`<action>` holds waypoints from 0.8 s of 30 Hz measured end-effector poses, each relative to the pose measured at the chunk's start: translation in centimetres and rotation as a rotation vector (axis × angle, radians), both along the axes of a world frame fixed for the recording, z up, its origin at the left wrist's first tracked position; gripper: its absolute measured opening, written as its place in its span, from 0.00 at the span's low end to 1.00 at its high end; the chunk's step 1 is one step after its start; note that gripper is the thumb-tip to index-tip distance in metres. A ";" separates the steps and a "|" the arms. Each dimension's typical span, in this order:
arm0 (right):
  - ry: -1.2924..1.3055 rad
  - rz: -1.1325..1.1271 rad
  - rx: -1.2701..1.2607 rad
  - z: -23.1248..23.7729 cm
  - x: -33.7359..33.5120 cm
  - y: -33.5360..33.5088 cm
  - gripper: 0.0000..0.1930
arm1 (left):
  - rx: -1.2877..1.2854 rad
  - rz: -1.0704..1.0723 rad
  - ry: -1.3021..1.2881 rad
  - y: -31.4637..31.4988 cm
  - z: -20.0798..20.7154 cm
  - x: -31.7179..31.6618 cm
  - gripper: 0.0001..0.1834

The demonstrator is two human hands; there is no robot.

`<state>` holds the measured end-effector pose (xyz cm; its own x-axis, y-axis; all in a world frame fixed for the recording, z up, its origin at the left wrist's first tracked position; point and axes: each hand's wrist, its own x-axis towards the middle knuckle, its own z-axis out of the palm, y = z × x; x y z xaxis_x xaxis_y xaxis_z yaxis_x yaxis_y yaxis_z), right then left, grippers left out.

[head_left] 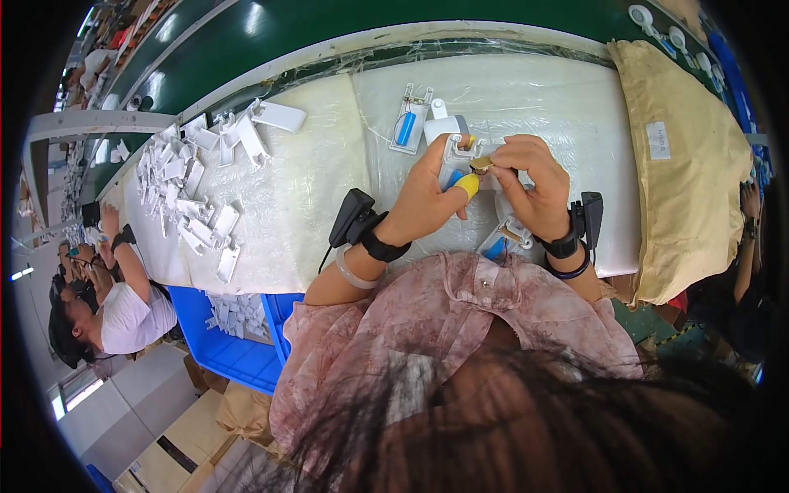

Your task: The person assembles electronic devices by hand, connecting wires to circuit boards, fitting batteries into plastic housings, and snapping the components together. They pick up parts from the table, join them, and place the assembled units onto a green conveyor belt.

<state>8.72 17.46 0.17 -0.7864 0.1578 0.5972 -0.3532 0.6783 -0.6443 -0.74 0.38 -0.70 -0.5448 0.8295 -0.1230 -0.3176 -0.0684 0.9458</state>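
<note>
My left hand (429,191), a yellow cover on its thumb, is closed around a white plastic housing (454,151) with a blue part inside. My right hand (532,177) pinches a small gold-coloured metal piece (481,163) at the edge of that housing, its fingertips close to my left thumb. Just beyond my hands lies an open white housing (408,119) with a blue cylinder in it. Beside it is a white and grey rounded part (445,123). Another white housing with a blue part (507,238) sits near my waist, partly hidden by my right wrist.
Loose white plastic pieces (185,177) are heaped on the plastic-covered table (308,189) to the left. Below that edge stands a blue bin (222,353) holding white parts. Brown paper (682,197) covers the right end. A green surface (345,20) runs behind. A co-worker (131,316) sits at left.
</note>
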 end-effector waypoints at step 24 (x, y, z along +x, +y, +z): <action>0.101 -0.027 -0.024 0.0 -0.1 -0.4 0.11 | 0.082 0.049 -0.323 0.7 0.0 -0.1 0.17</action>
